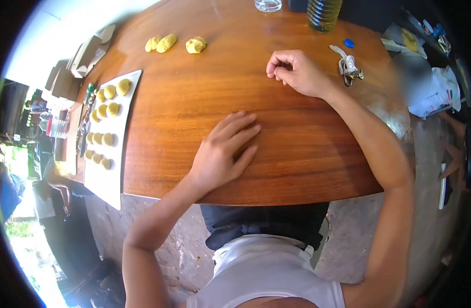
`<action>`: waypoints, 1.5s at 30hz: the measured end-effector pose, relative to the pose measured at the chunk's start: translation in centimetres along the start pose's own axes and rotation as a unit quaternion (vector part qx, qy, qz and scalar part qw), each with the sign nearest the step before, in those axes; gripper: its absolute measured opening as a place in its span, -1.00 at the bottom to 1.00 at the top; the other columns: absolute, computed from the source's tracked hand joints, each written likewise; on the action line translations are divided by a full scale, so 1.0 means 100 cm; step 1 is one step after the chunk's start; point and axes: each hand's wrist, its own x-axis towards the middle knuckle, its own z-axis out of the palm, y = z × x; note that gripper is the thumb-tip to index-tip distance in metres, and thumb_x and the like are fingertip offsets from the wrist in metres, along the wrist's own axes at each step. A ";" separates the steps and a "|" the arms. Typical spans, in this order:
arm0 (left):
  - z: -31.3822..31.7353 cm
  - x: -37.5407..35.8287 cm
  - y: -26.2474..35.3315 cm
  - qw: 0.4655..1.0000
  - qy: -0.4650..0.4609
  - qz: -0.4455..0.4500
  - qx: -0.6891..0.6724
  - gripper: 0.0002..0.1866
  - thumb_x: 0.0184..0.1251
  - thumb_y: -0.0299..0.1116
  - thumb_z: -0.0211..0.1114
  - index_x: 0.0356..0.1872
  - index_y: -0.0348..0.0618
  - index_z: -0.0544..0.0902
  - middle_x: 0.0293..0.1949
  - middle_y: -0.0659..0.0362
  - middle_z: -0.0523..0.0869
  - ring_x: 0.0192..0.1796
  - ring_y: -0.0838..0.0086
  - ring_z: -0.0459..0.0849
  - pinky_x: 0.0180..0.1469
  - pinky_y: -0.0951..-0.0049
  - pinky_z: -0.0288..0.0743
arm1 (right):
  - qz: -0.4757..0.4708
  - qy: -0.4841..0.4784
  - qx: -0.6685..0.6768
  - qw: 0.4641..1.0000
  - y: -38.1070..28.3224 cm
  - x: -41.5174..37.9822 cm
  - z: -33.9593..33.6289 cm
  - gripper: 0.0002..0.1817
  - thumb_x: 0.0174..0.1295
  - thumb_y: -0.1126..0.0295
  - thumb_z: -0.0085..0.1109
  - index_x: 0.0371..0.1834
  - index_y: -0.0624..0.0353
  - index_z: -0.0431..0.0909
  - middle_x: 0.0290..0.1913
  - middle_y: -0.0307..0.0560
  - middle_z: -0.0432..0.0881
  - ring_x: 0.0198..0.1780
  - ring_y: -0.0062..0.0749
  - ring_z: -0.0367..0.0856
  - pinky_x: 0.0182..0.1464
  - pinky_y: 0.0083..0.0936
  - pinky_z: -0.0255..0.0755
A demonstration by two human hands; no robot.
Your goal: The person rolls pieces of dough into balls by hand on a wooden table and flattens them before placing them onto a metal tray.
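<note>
My left hand (222, 151) lies palm down on the wooden table (194, 102) near its front edge, fingers stretched out and slightly apart. Whether anything is under the palm is hidden. Farther to the right, my right hand (299, 74) is held with its fingers curled toward the thumb; what is inside them, if anything, cannot be seen. Yellow dough lumps (166, 43) sit at the far left of the table, with another dough lump (196, 45) beside them. To the left of my left hand, several round dough balls (112, 109) stand in rows on a white tray (109, 182).
At the far edge stand a bottle of yellowish liquid (323, 15) and a clear glass (268, 5). A blue cap (348, 43) and a white cord bundle (348, 64) lie at the right. Boxes (86, 56) are behind the tray; a white bag (436, 92) is beyond the right edge.
</note>
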 end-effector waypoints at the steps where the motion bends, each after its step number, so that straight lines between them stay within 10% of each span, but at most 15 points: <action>1: -0.003 -0.017 0.005 1.000 -0.003 0.003 0.002 -0.56 0.26 -0.49 0.39 0.20 -0.21 0.69 0.32 -0.16 0.58 0.46 -0.03 0.45 0.46 0.07 0.36 | 0.002 -0.011 -0.005 1.000 0.000 0.001 0.000 -0.91 0.29 0.59 0.05 -0.29 0.28 0.58 -0.33 -0.22 0.65 -0.32 -0.61 0.54 -0.26 -0.58 0.46; 6: -0.025 -0.065 -0.012 0.992 0.043 -0.105 0.048 -0.50 0.19 -0.51 0.42 0.21 -0.23 0.67 0.31 -0.13 0.60 0.40 -0.10 0.52 0.39 0.08 0.46 | 0.005 -0.037 -0.034 0.999 -0.007 0.004 -0.002 -0.90 0.30 0.61 0.03 -0.28 0.26 0.57 -0.32 -0.26 0.63 -0.30 -0.66 0.51 -0.29 -0.62 0.42; 13: -0.012 0.024 -0.043 0.997 0.004 -0.039 0.067 -0.30 0.14 -0.35 0.44 0.39 -0.22 0.51 0.49 -0.14 0.38 0.58 -0.06 0.22 0.61 0.04 0.04 | -0.019 -0.021 -0.024 0.999 -0.004 0.004 0.002 -0.91 0.26 0.61 0.04 -0.31 0.29 0.57 -0.35 -0.21 0.64 -0.32 -0.61 0.53 -0.27 -0.58 0.44; 23: -0.032 -0.018 -0.038 0.998 -0.035 -0.051 0.005 -0.03 0.11 -0.19 0.51 0.56 -0.21 0.23 0.54 -0.10 0.29 0.59 -0.01 0.21 0.62 0.06 0.05 | -0.049 -0.025 -0.042 0.998 0.005 0.005 0.001 -0.88 0.28 0.64 0.01 -0.31 0.28 0.57 -0.35 -0.26 0.62 -0.35 -0.65 0.50 -0.28 -0.62 0.42; 25: -0.032 -0.023 -0.056 0.909 0.130 -0.077 -0.389 -0.01 0.17 -0.19 0.49 0.59 -0.20 0.16 0.58 -0.12 0.21 0.61 0.00 0.17 0.62 0.04 0.02 | -0.033 -0.029 -0.058 0.997 0.000 0.005 0.000 -0.89 0.28 0.64 0.02 -0.32 0.28 0.56 -0.36 -0.26 0.61 -0.35 -0.65 0.48 -0.28 -0.62 0.39; 29: -0.030 -0.042 -0.065 0.848 0.176 -0.164 -0.472 -0.14 0.24 -0.31 0.47 0.54 -0.23 0.25 0.57 -0.13 0.19 0.57 0.03 0.26 0.57 0.06 0.15 | -0.025 -0.010 -0.041 0.999 -0.002 0.000 0.002 -0.91 0.28 0.63 0.04 -0.33 0.27 0.55 -0.37 -0.26 0.61 -0.35 -0.65 0.48 -0.28 -0.61 0.39; 32: -0.024 -0.045 -0.037 0.919 0.170 -0.144 -0.325 -0.34 0.20 -0.47 0.48 0.37 -0.24 0.51 0.42 -0.09 0.45 0.40 0.08 0.50 0.42 0.14 0.40 | -0.048 -0.005 -0.059 0.997 0.003 0.007 0.004 -0.91 0.29 0.61 0.06 -0.32 0.26 0.57 -0.37 -0.25 0.62 -0.35 -0.62 0.51 -0.26 -0.59 0.42; 34: -0.020 -0.036 -0.023 0.993 0.057 -0.024 0.096 -0.53 0.13 -0.54 0.49 0.13 -0.24 0.70 0.18 -0.05 0.66 0.21 0.12 0.63 0.25 0.20 0.52 | -0.105 -0.002 -0.072 0.992 0.014 0.009 0.005 -0.90 0.29 0.59 0.07 -0.29 0.25 0.61 -0.36 -0.19 0.68 -0.33 -0.55 0.59 -0.23 -0.53 0.47; 45: -0.016 0.013 -0.024 0.996 -0.052 0.071 0.031 -0.54 0.05 -0.44 0.49 0.07 -0.17 0.75 0.24 -0.09 0.64 0.37 -0.09 0.52 0.44 -0.03 0.37 | -0.091 0.042 -0.098 0.990 0.009 0.005 0.006 -0.89 0.21 0.57 0.13 -0.32 0.21 0.67 -0.35 -0.09 0.75 -0.31 -0.40 0.70 -0.22 -0.42 0.54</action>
